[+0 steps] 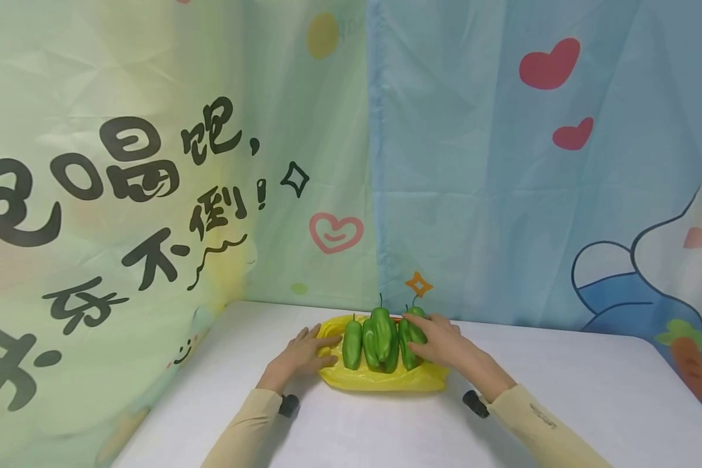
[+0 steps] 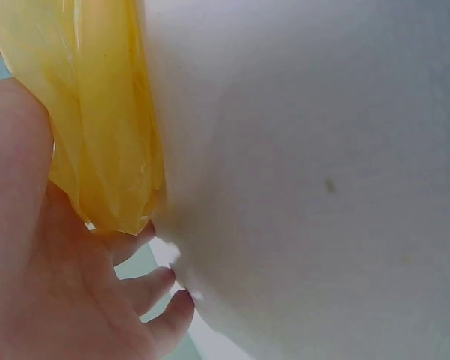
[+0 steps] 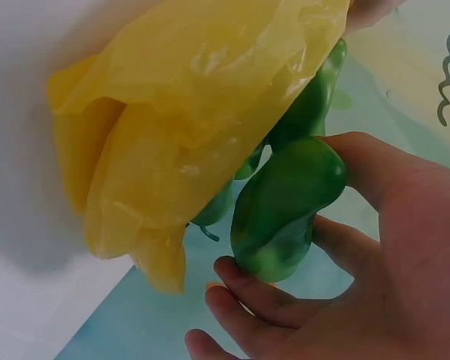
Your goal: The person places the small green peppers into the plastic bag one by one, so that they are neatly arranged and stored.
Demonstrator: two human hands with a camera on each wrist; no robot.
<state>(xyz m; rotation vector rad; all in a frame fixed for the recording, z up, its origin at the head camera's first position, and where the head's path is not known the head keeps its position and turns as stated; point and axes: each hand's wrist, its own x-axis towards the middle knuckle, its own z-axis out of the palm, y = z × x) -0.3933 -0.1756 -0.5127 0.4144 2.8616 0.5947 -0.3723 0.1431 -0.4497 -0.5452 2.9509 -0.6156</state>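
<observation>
Several green peppers [image 1: 381, 335] with thin stems lie side by side on a yellow plastic bag [image 1: 386, 382], which sits on a white table. At the bag's left end is my left hand [image 1: 304, 351], its fingers spread and touching the plastic; in the left wrist view the bag [image 2: 109, 120] lies beside the thumb. My right hand [image 1: 444, 341] reaches over the right end and holds the rightmost pepper [image 3: 285, 202] between thumb and fingers. Folds of the bag hide part of the other peppers in the right wrist view.
The white table [image 1: 380, 432] extends around the bag. Printed curtains [image 1: 444, 162] hang behind and to the left, close to the table's back edge. A small patch of red shows behind the peppers. Black wrist cameras [image 1: 476, 403] sit under both forearms.
</observation>
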